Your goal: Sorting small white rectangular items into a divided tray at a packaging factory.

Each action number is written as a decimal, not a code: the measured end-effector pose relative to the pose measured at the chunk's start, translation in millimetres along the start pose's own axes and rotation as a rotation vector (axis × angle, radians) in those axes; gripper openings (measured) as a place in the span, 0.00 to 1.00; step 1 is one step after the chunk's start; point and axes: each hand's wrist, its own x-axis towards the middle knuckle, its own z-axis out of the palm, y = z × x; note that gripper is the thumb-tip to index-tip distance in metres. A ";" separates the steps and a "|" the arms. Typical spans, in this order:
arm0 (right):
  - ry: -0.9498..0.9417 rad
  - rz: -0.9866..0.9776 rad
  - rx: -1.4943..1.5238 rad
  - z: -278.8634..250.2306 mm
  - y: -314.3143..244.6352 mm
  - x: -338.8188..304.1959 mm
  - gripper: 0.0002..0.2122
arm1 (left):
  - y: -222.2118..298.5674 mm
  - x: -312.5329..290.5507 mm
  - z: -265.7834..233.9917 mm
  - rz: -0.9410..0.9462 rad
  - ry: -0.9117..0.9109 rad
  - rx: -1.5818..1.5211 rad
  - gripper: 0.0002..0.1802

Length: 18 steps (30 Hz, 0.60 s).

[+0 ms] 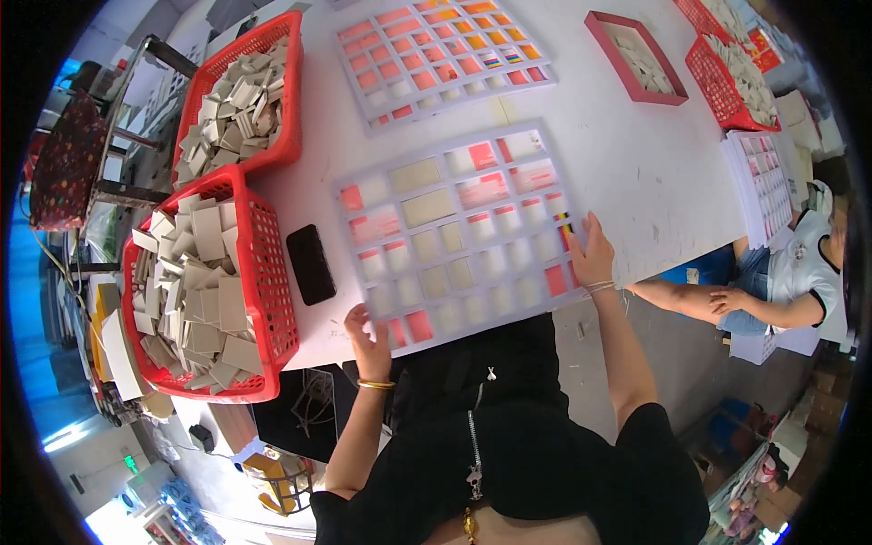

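A white compartment tray [466,218] lies in front of me at the table's near edge. Some of its cells hold grey-beige board pieces [427,208], others pink pieces [418,324], and several look white inside. My left hand [368,345] has its fingers curled at the tray's near left corner. On the tray's right side, my right hand [593,254] grips the edge beside a small strip of coloured pieces [564,232]. The undersides of both grips are hidden.
Red baskets [263,272] of loose board pieces stand at the left, near a black phone [311,264]. Farther off lie a second tray [445,54] with pink and orange pieces and a dark-red box [668,89]. Stacked trays [761,182] and a seated person [781,282] are at the right.
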 end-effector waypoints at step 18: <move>0.502 -0.060 -0.261 -171.2 108.7 117.0 0.28 | 73.2 100.3 187.7 0.521 -0.153 -0.038 0.33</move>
